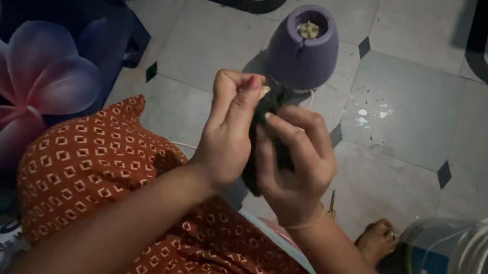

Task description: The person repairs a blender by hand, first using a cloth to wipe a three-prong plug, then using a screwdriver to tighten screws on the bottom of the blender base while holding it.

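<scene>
Hands above a purple mixer base [303,48] on the tiled floor [406,118]: left hand [228,131] and right hand [295,165] both clamped on a dark narrow object [270,105] (identity unclear), long axis upright, upper end toward the base.

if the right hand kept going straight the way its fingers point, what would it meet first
Probably the left hand: the right hand points its fingers left across the dark thing both hands hold, and the left hand's fingers lie just beyond. Depth is unclear in the dim light.
</scene>
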